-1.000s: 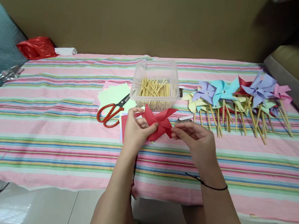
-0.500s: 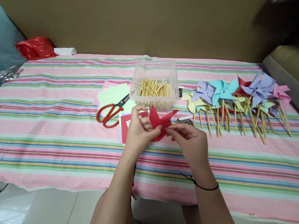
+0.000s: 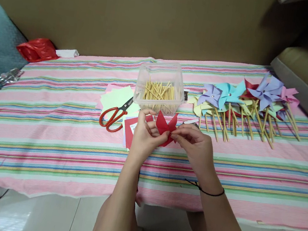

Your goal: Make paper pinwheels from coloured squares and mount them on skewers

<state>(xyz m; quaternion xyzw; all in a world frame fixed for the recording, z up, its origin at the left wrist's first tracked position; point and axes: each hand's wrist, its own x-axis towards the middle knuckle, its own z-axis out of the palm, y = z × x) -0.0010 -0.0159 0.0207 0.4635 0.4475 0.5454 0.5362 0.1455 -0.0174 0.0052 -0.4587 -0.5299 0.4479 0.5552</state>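
A red paper pinwheel (image 3: 166, 124) with its blades folded up is between my hands, just in front of the clear box. My left hand (image 3: 148, 134) pinches it from the left, thumb near its centre. From the right, the thumb and forefinger of my right hand (image 3: 195, 144) close at the pinwheel's centre on something tiny and shiny, perhaps a pin; it is too small to tell. Beneath and beside my left hand lies a stack of coloured paper (image 3: 130, 125), red on top. Orange-handled scissors (image 3: 113, 116) rest on pale green paper (image 3: 115, 97).
Behind my hands stands a clear plastic box (image 3: 163, 69) of wooden sticks (image 3: 159, 92). Several finished pinwheels (image 3: 231, 93) on sticks lie to the right. A red plastic bag (image 3: 37, 50) and a clear packet (image 3: 10, 76) sit at the far left of the striped cloth (image 3: 50, 133).
The red pinwheel has turned a little, and its blades now stand more upright. My right hand has shifted slightly left, with its fingertips still at the centre.
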